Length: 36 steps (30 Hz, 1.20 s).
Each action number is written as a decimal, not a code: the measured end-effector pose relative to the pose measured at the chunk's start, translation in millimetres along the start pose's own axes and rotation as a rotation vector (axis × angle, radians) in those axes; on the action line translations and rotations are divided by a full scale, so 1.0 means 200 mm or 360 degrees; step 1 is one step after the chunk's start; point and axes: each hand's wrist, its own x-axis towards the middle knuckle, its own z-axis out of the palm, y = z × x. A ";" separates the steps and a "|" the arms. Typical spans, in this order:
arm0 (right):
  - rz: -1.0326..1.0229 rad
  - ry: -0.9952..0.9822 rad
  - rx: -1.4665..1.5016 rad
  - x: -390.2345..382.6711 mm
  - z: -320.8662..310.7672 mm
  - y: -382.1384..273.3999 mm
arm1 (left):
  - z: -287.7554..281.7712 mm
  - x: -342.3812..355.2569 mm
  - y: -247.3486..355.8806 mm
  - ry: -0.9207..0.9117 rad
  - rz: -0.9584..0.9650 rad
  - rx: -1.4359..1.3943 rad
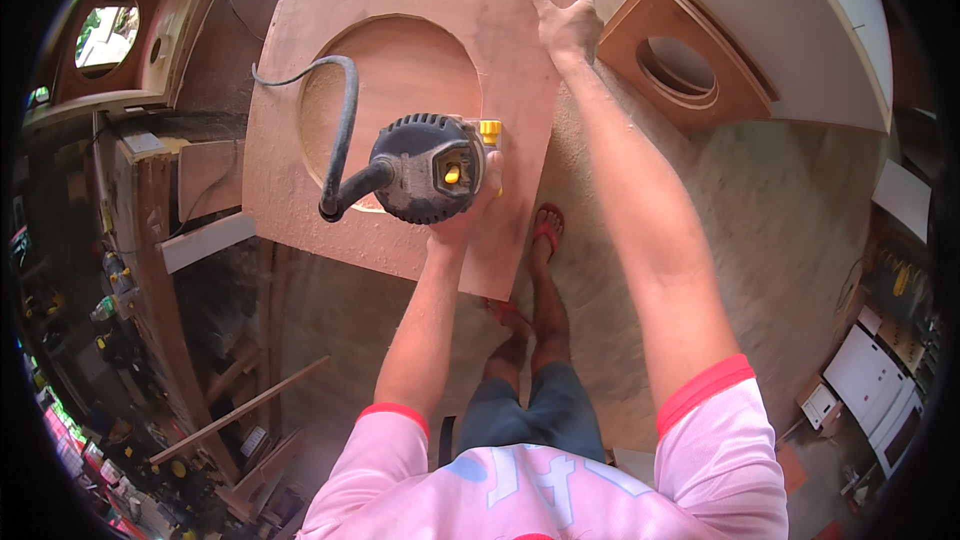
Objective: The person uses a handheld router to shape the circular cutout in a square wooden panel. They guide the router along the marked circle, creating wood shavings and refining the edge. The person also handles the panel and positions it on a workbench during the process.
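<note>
My left hand (470,224) is wrapped round a black and yellow handheld router (425,168), its fingers partly hidden by the tool. The router stands on a reddish-brown plywood panel (400,252), at the right lower rim of a large round opening. Another wood surface (400,70) shows inside that opening. From the router's top a thick black cord (350,120) loops away to the left. My right hand (568,30) grips the panel's far right corner, thumb lying along the top and the other fingers bent at the edge, partly out of sight.
Right of the panel lean wooden boards with a round hole (640,30) and a large pale sheet (775,35). A wooden box with a round opening (150,35) stands far left. Below it is a cluttered shelf frame (165,270) with a protruding stick (245,410). My sandalled feet (547,225) are beneath the panel.
</note>
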 end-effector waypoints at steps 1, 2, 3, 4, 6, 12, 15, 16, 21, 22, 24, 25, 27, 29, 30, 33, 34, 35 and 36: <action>-0.0001 -0.0010 0.0004 0.00 0.00 0.00 | -0.01 -0.01 0.00 -0.0011 0.0012 0.0017; 0.0013 -0.0016 0.0008 0.01 0.00 0.01 | -0.03 -0.02 0.00 -0.0029 0.0037 0.0050; -0.0019 0.0008 -0.0003 0.01 0.00 0.01 | -0.05 -0.03 -0.01 -0.0045 0.0062 0.0085; -0.0038 0.0038 -0.0014 0.01 0.00 0.01 | -0.07 -0.03 -0.01 -0.0069 0.0085 0.0152; -0.0058 0.0061 -0.0024 0.01 0.00 0.01 | -0.12 -0.06 -0.01 -0.0110 0.0054 0.0197; -0.0074 0.0071 0.0027 0.04 0.01 0.03 | -0.24 -0.11 0.01 -0.0135 -0.0311 -0.0021; -0.0120 0.0086 0.0006 0.06 0.01 0.05 | -0.30 -0.10 0.01 -0.0263 -0.0113 0.0250; -0.0136 0.0087 0.0000 0.06 0.01 0.05 | -0.32 -0.09 0.01 -0.0320 0.0018 0.0389; -0.0156 0.0131 -0.0053 0.06 0.01 0.05 | -0.43 -0.10 0.02 -0.0294 0.0054 0.0393; -0.0152 0.0125 -0.0090 0.06 0.00 0.05 | -0.44 -0.10 0.02 -0.0289 0.0038 0.0373; -0.0157 0.0095 -0.0102 0.06 -0.01 0.04 | -0.47 -0.11 0.02 -0.0267 0.0025 0.0346; -0.0167 0.0074 -0.0075 0.06 -0.01 0.04 | -0.49 -0.11 0.02 -0.0258 0.0018 0.0336; -0.0187 0.0084 -0.0061 0.07 -0.01 0.04 | -0.51 -0.11 0.03 -0.0241 0.0001 0.0318; -0.0172 0.0121 -0.0096 0.07 -0.01 0.04 | -0.54 -0.11 0.02 -0.0230 -0.0017 0.0308; -0.0199 0.0131 -0.0084 0.07 -0.01 0.04 | -0.55 -0.10 0.02 -0.0223 -0.0023 0.0306; -0.0189 0.0081 -0.0073 0.07 -0.02 0.05 | -0.60 -0.11 0.00 -0.0200 -0.0046 0.0300; -0.0180 0.0066 -0.0073 0.07 -0.02 0.05 | -0.61 -0.11 -0.01 -0.0211 -0.0078 0.0288; -0.0179 0.0068 -0.0055 0.07 -0.03 0.05 | -0.63 -0.11 -0.02 -0.0185 -0.0082 0.0263; -0.0176 0.0054 -0.0091 0.07 -0.03 0.05 | -0.64 -0.11 -0.03 -0.0173 -0.0110 0.0239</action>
